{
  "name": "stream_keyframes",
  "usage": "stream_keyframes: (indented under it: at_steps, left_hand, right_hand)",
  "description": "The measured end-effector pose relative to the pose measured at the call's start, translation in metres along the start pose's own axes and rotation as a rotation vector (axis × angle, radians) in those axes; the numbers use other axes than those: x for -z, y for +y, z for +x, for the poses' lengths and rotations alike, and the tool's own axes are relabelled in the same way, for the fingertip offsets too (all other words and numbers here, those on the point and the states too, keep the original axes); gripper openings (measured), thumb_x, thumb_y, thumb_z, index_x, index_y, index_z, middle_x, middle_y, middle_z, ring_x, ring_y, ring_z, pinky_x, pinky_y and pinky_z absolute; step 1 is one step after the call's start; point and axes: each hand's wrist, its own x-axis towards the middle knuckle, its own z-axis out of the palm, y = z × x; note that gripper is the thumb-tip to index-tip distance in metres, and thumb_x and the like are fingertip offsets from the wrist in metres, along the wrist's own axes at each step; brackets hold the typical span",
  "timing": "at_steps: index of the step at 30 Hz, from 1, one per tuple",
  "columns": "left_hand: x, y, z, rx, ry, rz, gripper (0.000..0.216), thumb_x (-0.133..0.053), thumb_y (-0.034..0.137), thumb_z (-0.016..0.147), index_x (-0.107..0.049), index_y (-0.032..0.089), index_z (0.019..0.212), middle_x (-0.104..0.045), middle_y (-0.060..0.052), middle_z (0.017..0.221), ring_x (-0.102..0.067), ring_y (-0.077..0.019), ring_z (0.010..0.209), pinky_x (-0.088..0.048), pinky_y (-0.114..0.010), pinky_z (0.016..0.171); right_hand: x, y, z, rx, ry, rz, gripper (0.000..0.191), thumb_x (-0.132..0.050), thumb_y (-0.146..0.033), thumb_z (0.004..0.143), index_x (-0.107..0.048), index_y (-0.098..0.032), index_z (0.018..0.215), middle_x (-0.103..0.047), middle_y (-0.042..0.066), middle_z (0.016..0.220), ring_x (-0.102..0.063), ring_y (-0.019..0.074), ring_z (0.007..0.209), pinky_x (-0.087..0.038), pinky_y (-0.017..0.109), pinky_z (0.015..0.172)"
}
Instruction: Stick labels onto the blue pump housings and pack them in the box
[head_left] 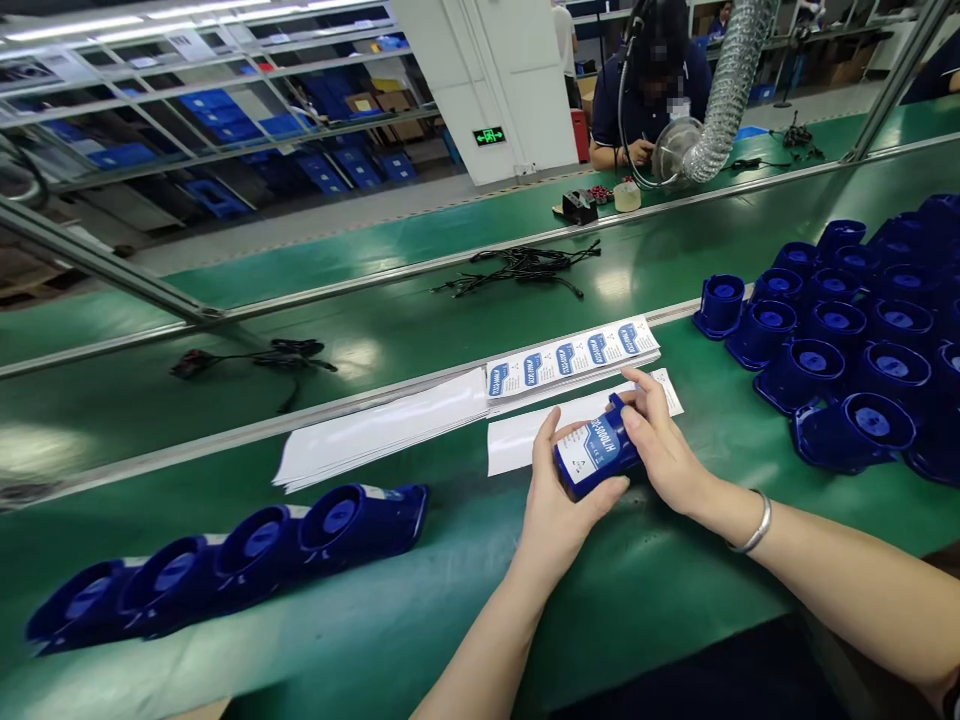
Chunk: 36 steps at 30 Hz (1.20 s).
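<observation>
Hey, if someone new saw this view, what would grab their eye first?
Probably the crowd of blue parts filling the right side of the green table. Next, near the centre, the left hand holds a labelled part while the right hand touches it, in front of the label sheets. Farther back, at the top right, a silver duct hangs partly in front of a person.

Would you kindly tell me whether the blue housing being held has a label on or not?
On: a white-and-blue label printed "5000L/H" covers part of the blue housing, held between the left hand and right hand.
</observation>
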Motion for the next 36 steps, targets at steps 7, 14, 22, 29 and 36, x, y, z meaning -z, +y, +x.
stream_keyframes:
  at_steps: [7, 14, 22, 29, 36]
  left_hand:
    - [-0.004, 0.001, 0.000, 0.046, 0.138, -0.057, 0.069, -0.084, 0.042, 0.073, -0.053, 0.024, 0.132, -0.063, -0.007, 0.121, -0.065, -0.0233, 0.107, -0.049, -0.038, 0.098]
    - [0.013, 0.016, 0.002, 0.190, -0.014, -0.402, 0.070, -0.088, 0.028, 0.068, -0.059, 0.022, 0.132, -0.064, -0.009, 0.131, -0.056, -0.0281, 0.126, -0.043, -0.040, 0.108]
    - [0.032, 0.016, 0.013, 0.122, -0.375, -0.505, 0.077, -0.090, 0.017, 0.064, -0.060, 0.023, 0.135, -0.055, -0.012, 0.147, -0.043, -0.0351, 0.141, -0.033, -0.048, 0.118]
    - [0.019, -0.004, 0.015, -0.037, -0.285, -0.220, 0.074, -0.085, 0.040, 0.072, -0.056, 0.023, 0.137, -0.062, -0.013, 0.135, -0.056, -0.0321, 0.127, -0.044, -0.050, 0.108]
    - [0.015, 0.005, 0.014, -0.172, -0.102, 0.211, 0.075, -0.075, 0.044, 0.076, -0.049, 0.021, 0.142, -0.061, -0.016, 0.133, -0.067, -0.0285, 0.105, -0.060, -0.044, 0.082]
  right_hand:
    - [-0.010, -0.004, -0.015, 0.005, -0.061, -0.027, 0.056, -0.039, -0.049, 0.102, -0.022, -0.027, 0.150, -0.042, 0.013, 0.136, -0.045, 0.0256, 0.128, -0.035, 0.049, 0.112]
    - [0.000, 0.002, -0.002, -0.025, -0.051, 0.070, 0.053, -0.037, -0.050, 0.102, -0.024, -0.030, 0.150, -0.052, 0.009, 0.120, -0.053, 0.0247, 0.115, -0.043, 0.047, 0.103]
    - [0.007, 0.006, 0.004, -0.036, 0.016, 0.071, 0.052, -0.034, -0.056, 0.101, -0.031, -0.030, 0.147, -0.057, 0.008, 0.119, -0.056, 0.0243, 0.112, -0.043, 0.045, 0.104]
    - [0.008, 0.020, 0.001, -0.081, 0.039, 0.044, 0.058, -0.043, -0.061, 0.097, -0.038, -0.030, 0.145, -0.053, 0.010, 0.131, -0.052, 0.0281, 0.124, -0.037, 0.049, 0.111]
    - [0.009, 0.037, 0.008, -0.228, 0.004, 0.125, 0.068, -0.042, -0.070, 0.093, -0.038, -0.032, 0.148, -0.054, 0.012, 0.141, -0.057, 0.0329, 0.123, -0.054, 0.049, 0.096]
